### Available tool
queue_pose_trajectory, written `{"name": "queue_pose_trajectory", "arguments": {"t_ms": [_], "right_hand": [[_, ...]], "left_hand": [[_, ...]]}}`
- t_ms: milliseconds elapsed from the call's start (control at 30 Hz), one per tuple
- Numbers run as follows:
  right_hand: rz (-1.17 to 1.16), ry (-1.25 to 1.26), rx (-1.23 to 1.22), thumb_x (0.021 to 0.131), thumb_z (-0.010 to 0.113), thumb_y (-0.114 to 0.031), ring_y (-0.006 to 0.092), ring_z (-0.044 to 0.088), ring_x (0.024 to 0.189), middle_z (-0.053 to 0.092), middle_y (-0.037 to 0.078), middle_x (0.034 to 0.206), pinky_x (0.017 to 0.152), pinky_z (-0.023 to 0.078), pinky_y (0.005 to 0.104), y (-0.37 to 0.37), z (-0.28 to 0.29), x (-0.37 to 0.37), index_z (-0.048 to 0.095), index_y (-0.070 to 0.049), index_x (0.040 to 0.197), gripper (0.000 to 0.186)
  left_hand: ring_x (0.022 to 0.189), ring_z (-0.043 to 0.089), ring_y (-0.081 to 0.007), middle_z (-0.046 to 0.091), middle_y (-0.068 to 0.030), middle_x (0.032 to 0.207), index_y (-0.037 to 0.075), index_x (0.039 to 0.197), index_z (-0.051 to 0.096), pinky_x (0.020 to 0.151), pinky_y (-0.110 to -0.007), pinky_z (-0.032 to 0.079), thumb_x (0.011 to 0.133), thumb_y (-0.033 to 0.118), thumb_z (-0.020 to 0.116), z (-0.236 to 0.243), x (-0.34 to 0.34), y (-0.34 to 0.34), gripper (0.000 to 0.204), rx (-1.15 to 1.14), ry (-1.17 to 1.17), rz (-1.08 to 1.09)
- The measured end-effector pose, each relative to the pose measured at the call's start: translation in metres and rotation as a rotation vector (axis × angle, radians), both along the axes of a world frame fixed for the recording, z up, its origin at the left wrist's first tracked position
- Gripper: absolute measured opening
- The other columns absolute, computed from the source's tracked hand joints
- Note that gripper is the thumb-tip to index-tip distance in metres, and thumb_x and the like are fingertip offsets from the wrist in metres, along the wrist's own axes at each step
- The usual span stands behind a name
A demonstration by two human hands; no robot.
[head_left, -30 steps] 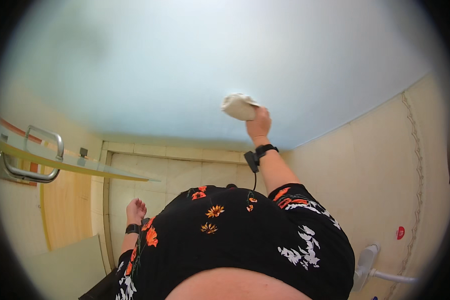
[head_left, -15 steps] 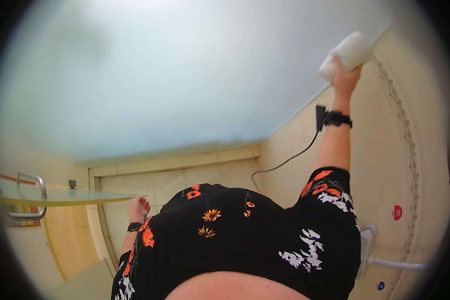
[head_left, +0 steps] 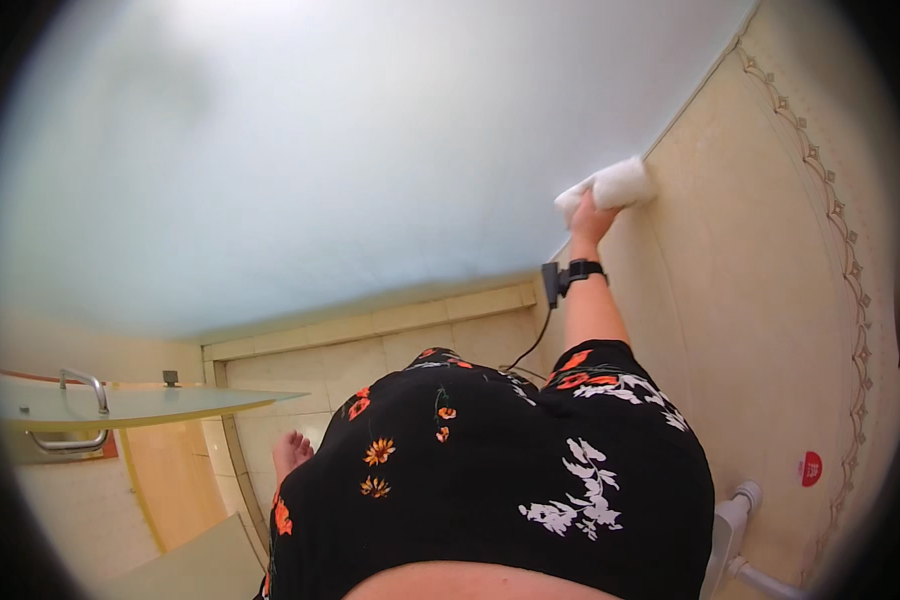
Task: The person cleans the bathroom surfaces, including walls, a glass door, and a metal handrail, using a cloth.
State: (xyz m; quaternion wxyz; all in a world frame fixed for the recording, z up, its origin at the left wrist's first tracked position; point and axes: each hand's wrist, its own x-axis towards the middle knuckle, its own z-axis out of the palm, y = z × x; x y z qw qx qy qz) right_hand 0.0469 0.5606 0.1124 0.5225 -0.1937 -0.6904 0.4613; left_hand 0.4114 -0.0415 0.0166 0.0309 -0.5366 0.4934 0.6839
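Note:
My right hand point(head_left: 594, 216) is closed around a folded white cloth point(head_left: 620, 184). The cloth lies against a large pale blue-white panel point(head_left: 370, 180), right at the seam where the panel meets the beige tiled wall. That arm is stretched forward, with a black strap and small device point(head_left: 570, 275) on the wrist and a cable hanging from it. My left hand point(head_left: 292, 453) hangs low beside my body, partly hidden by my black flowered top. Its fingers are loosely curled, with nothing seen in them.
A glass door point(head_left: 160, 402) with a metal handle point(head_left: 88, 390) juts in at the left, near my left hand. Below the panel runs a tiled ledge point(head_left: 370, 323). On the right, the beige wall point(head_left: 730, 270) carries a patterned border, a red sticker point(head_left: 810, 469) and a white pipe fitting point(head_left: 746, 495).
My right hand has moved down and left along the panel's edge with the cloth. My left hand has dropped slightly lower in view, and the whole view has shifted a little.

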Motion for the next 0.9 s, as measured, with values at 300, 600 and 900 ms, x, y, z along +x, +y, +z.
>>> {"name": "queue_pose_trajectory", "arguments": {"t_ms": [300,600,900], "right_hand": [[0.454,-0.487,-1.546,0.079,0.059,-0.036,0.0196,0.054,0.093,0.057,0.0,0.104,0.072,0.047,0.038,-0.076,-0.065,0.007,0.052,-0.02,0.11,0.035],[0.48,0.252,-0.496,0.073,0.067,-0.014,0.0209,0.053,0.097,0.054,0.013,0.107,0.084,0.045,0.0325,-0.069,0.14,0.018,0.042,0.004,0.115,0.052],[0.434,-0.001,0.509,0.07,0.064,-0.024,0.038,0.048,0.104,0.047,0.021,0.115,0.083,0.043,0.0407,-0.124,0.104,0.026,0.041,-0.002,0.122,0.061]], "left_hand": [[0.071,0.054,-0.0203,0.055,-0.0061,0.083,0.003,0.09,0.053,0.063,-0.032,0.047,0.081,0.019,0.057,-0.088,0.094,-0.023,0.019,-0.03,-0.127,0.174],[0.074,0.056,-0.022,0.056,-0.0084,0.087,0.0,0.094,0.053,0.065,-0.034,0.048,0.081,0.019,0.058,-0.108,0.066,-0.005,0.023,-0.105,-0.057,-0.011],[0.079,0.057,-0.0242,0.057,-0.0125,0.092,-0.003,0.096,0.053,0.068,-0.035,0.049,0.081,0.019,0.057,-0.103,0.013,0.012,0.027,0.046,-0.086,0.163]]}}
